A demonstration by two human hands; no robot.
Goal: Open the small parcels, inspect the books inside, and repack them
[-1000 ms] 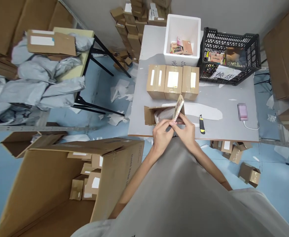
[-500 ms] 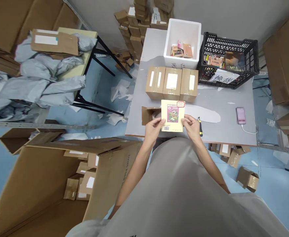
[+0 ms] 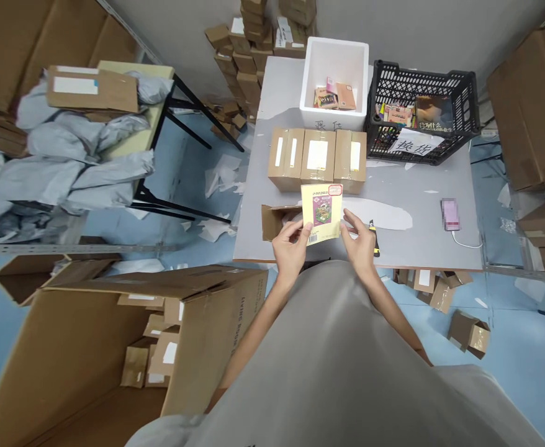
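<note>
Head view: left fingers (image 3: 305,235) pinch a booklet (image 3: 322,213) half-hiding a carton (image 3: 271,222); right fingers (image 3: 356,223) apart.

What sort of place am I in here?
Likely a parcel-handling workroom: grey plastic mailing bags lie heaped on the left, and taped brown cardboard boxes with white labels stand on the grey rectangular table.

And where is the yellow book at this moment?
In the head view, just right of centre: the left hand holds the yellow book, the right hand is at its right edge, and three taped cartons stand just beyond.
</note>
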